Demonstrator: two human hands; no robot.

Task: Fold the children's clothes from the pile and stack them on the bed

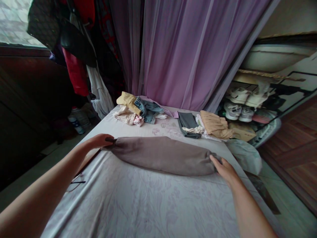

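A pair of brown-grey trousers (pixel 160 155) lies stretched sideways across the bed, folded lengthwise into one long strip. Its gathered left end is pinched in my left hand (pixel 100 140), near the bed's left edge. At the other side, my right hand (pixel 226 168) grips the gathered right end between thumb and fingers. The fabric between both hands looks fairly flat, with a few creases near the right end. The fingertips of both hands are partly hidden by the cloth.
Crumpled clothes (pixel 141 110) are heaped at the bed's far left. Folded dark grey cloth (pixel 188 122) and a tan pleated garment (pixel 215 124) lie far right. Glasses (pixel 78 182) rest by the left edge. A shoe rack (pixel 244 99) stands right; a purple curtain (pixel 183 49) hangs behind.
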